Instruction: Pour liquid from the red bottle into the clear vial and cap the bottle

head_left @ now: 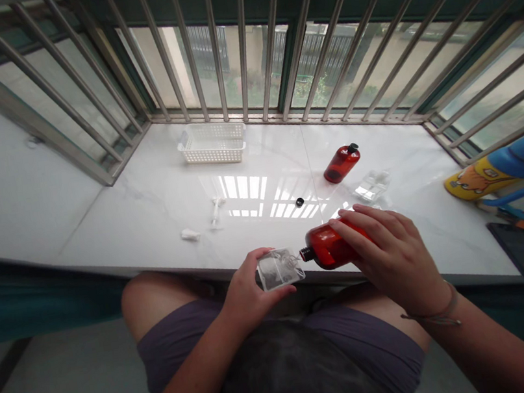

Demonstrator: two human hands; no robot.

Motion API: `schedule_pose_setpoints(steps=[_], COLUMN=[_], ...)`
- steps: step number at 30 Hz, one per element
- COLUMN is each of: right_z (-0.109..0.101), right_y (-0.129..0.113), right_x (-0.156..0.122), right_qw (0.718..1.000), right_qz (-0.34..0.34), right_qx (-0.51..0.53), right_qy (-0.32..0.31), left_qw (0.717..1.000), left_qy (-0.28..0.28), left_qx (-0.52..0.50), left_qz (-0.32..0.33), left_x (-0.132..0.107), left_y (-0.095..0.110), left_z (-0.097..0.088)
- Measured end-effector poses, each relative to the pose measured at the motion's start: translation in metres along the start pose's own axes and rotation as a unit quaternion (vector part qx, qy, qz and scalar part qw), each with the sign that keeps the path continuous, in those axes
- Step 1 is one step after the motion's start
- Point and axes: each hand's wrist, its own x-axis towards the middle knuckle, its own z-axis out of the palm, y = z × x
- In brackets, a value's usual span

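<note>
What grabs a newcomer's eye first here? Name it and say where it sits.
The amber bottle tilted in the right hand stands out first, at the front edge of the white marble counter, its neck aimed at a clear pouch in the left hand. Steel window bars cross the top of the view, and a blue and yellow toy sits at the far right.
</note>
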Motion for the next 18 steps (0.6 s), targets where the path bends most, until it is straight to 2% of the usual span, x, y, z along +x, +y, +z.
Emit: schedule_pose_setpoints(steps=[18], right_z=[-0.0001], right_y=[0.0005], right_x=[0.0006], right_qw=[1.0], right_qz=[-0.004], right_qx=[0.004], right_qy=[-0.004], left_qw=[1.0], left_qy=[-0.004], left_qx=[0.002], left_qz=[-0.008], left_x=[-0.0001], left_y=[-0.0009], left_z=[0.0013])
